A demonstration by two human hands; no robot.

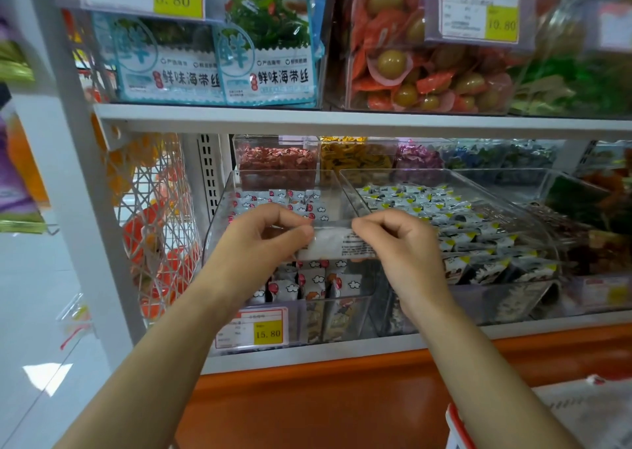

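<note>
Snack packet (pixel 337 245) pinched now: left hand (pixel 263 239) at nine o'clock edge, right hand (pixel 403 243) at three; judged light, slippery (sealed edges best held).

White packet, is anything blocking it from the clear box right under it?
Nothing visible does. The left hand and right hand pinch the white packet at its ends, over the open-topped clear box of cloud-print packets.
</note>
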